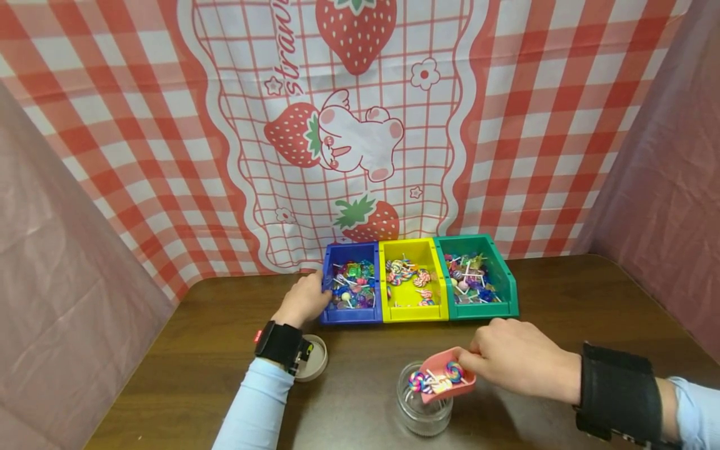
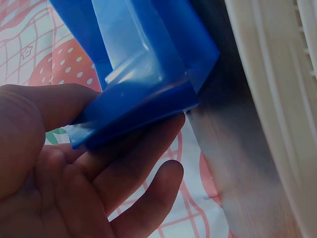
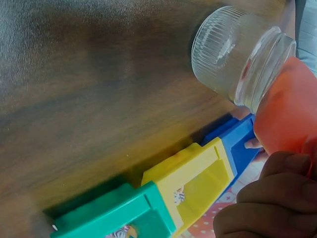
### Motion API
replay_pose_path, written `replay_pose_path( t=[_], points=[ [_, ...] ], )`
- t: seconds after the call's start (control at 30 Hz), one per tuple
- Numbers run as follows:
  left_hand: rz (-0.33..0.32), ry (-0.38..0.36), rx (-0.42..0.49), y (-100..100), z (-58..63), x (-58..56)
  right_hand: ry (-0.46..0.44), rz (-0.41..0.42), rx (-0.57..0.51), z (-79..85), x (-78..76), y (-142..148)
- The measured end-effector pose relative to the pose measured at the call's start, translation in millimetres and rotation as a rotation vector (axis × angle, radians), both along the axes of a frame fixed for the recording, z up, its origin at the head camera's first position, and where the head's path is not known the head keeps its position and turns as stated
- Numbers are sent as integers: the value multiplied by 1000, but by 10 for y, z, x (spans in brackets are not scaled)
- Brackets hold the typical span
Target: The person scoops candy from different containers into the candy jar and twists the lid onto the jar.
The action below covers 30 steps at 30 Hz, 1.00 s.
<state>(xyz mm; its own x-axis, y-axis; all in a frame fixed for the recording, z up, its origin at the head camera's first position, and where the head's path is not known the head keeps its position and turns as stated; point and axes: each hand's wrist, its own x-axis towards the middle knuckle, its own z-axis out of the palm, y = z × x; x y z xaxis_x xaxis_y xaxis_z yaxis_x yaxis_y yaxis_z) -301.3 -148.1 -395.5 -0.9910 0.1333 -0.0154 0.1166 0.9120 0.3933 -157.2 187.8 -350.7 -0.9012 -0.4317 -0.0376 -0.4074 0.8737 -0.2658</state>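
Observation:
My right hand [image 1: 520,356] grips a pink scoop [image 3: 290,106] loaded with several small lollipops [image 1: 441,381], some with rainbow swirls. Its front lip sits over the mouth of a clear ribbed glass jar [image 1: 424,419], which stands upright on the table. In the right wrist view the glass jar [image 3: 218,54] shows no candy in its lower part. With thumb and fingers on either side, my left hand [image 2: 64,163] pinches the wall of the blue bin [image 2: 133,94]. Candies in the blue bin [image 1: 351,317] are mixed and colourful.
Joined to the blue bin are a yellow bin [image 1: 415,314] with swirl lollipops and a green bin [image 1: 485,311] with mixed candies. A round cream lid [image 1: 317,361] lies by my left wrist. Behind the wooden table [image 1: 214,350] hangs a strawberry-print cloth [image 1: 360,212].

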Motion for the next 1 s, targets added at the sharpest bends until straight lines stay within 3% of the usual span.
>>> replay_pose_path(
  t=[0.4, 1.0],
  points=[
    [1, 6, 4, -5, 3, 7, 41, -45, 122, 118, 8, -90],
    [-2, -3, 2, -5, 4, 5, 103, 12, 214, 238, 7, -182]
  ],
)
